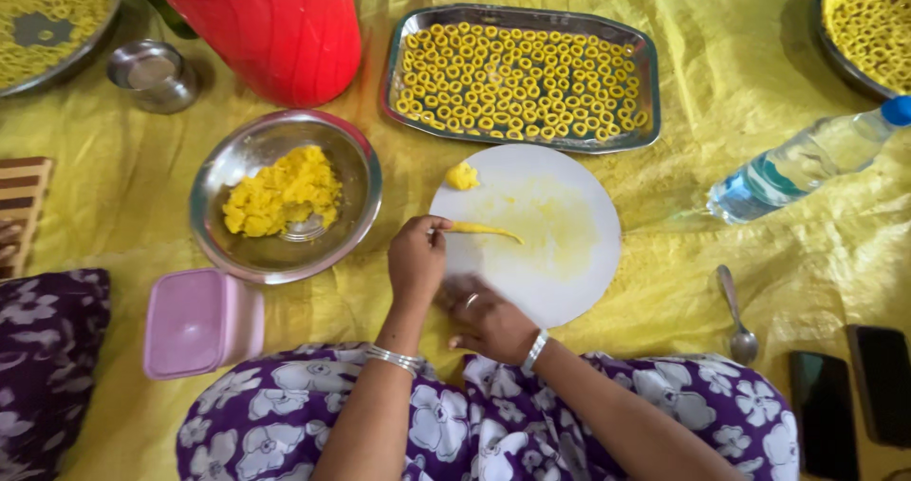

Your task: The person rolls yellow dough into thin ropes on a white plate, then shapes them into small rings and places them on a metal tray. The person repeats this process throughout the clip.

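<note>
A round white board (560,282), smeared yellow in the middle, lies on the yellow sheet in front of me. A thin rolled strip of yellow dough (486,229) lies across it. My left hand (416,259) pinches the strip's left end. A small lump of dough (462,175) sits at the board's far edge. My right hand (489,320), wearing a ring and a bangle, rests blurred on the board's near edge with its fingers curled. I cannot see whether anything is under it.
A steel bowl (237,173) of yellow dough stands left of the board, a steel tray (647,83) of small dough rings beyond it. Around them are a red bucket (275,26), pink box (195,322), water bottle (807,158), spoon (735,310), two phones (854,396) and more ring-filled plates (868,26).
</note>
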